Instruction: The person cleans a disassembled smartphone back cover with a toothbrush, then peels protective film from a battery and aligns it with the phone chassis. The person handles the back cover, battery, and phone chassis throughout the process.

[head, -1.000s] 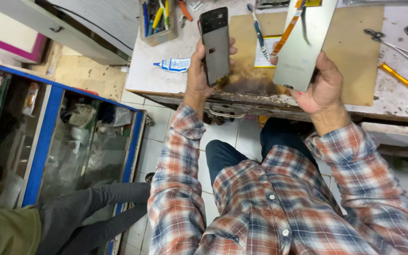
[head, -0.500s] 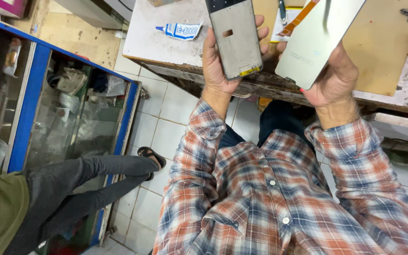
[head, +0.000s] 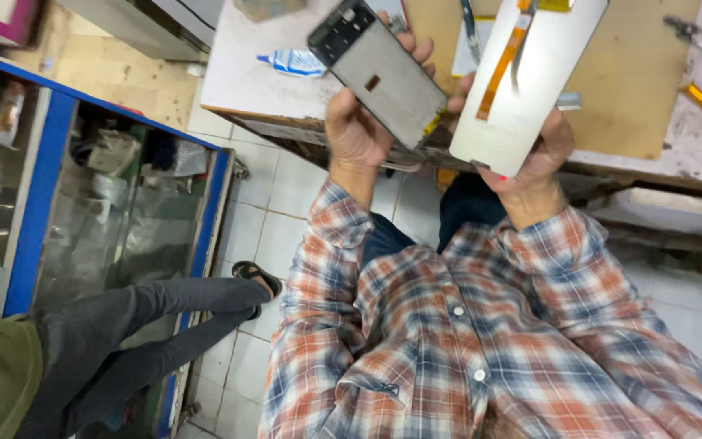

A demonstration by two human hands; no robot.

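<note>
- Our left hand (head: 359, 130) has its grip closed round a phone frame (head: 379, 69), whose long axis tilts up and to the left.
- Our right hand (head: 534, 158) grips a pale display panel (head: 526, 89) with an orange flex cable (head: 501, 65), just beside the frame, their near edges almost touching.
- Both are held above the surface (head: 245, 73).

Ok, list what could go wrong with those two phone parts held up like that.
1. The left hand grips the phone frame and the right hand the display panel partly out past the bench edge, over the tiled floor; a slip could drop and crack them.
2. The orange flex cable lies exposed on the panel's back and could snag or crease.
</note>
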